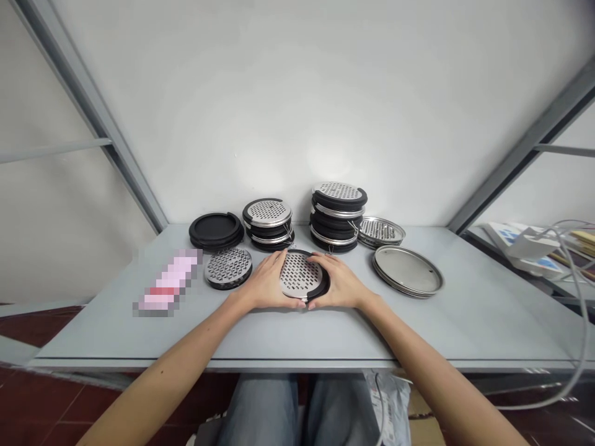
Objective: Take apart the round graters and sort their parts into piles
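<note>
In front of me on the table lies a round metal grater disc (pixel 301 273) with oblong holes and a black rim band. My left hand (pixel 267 285) curves around its left side, thumb at the near edge. Around the right side wraps my right hand (pixel 341 285), its thumb nearly meeting the other one. Parts of the rim are hidden under my fingers. Just left of my left hand rests a coarser grater disc (pixel 227 266) on a black base. Behind my hands rise a shorter stack of rimmed graters (pixel 268 214) and a taller stack (pixel 338 217), with thin wire clasps showing.
Black round lids (pixel 216 230) are piled at the back left. To the right lie stacked flat metal discs (pixel 409 271) and a loose grater plate (pixel 381 232). A blurred pink item (pixel 170 282) is at left. White cable (pixel 579 334) hangs by the table's right edge.
</note>
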### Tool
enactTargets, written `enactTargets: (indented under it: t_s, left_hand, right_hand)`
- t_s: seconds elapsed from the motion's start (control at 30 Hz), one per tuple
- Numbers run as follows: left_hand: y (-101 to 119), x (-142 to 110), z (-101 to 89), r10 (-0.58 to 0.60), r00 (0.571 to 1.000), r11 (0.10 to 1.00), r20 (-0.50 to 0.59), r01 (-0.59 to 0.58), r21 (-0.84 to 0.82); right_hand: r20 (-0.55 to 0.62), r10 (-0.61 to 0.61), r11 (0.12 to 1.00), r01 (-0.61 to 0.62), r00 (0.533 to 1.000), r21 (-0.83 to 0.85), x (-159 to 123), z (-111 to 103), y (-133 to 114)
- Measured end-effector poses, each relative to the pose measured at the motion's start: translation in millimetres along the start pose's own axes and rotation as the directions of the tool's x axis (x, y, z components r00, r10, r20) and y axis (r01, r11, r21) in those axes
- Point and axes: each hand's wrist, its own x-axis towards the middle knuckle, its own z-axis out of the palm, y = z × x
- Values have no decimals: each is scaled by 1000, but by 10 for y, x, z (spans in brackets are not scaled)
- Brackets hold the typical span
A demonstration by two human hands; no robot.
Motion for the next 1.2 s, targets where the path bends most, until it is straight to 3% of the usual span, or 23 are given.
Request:
enactTargets:
  t_s: [0.37, 0.47, 0.57, 0.63, 0.8, 1.0, 1.2]
  left_hand:
    - [70, -12, -62, 48, 997, 999, -63, -49, -21]
    - [43, -10, -57, 10, 995, 999, -97, -14, -37]
    - [-9, -12, -35, -56, 992, 995, -111, 46, -89]
    - [-34, -16, -19, -52, 994, 992, -95, 40, -116]
    - [-4, -25, -51, 4, 999, 997, -51, -8, -78]
    - [51, -17, -143, 265, 964, 958, -29, -266, -109]
    - [29, -15, -109, 307, 950, 946, -51, -310, -93]
  right_hand:
    - [15, 44, 997, -43, 999, -58, -3, -41, 4]
    - [-94, -68, 997, 65, 993, -35, -3, -55, 3]
    - [-210, -213, 976, 217, 954, -5, -1, -75, -34]
    - [-228, -286, 956, 293, 931, 1, -1, -79, -70]
    - [-223, -338, 940, 339, 914, -37, -7, -57, -111]
    - [-269, -271, 961, 274, 924, -25, -12, -84, -99]
    - [-245, -294, 952, 306, 924, 12, 1, -77, -126]
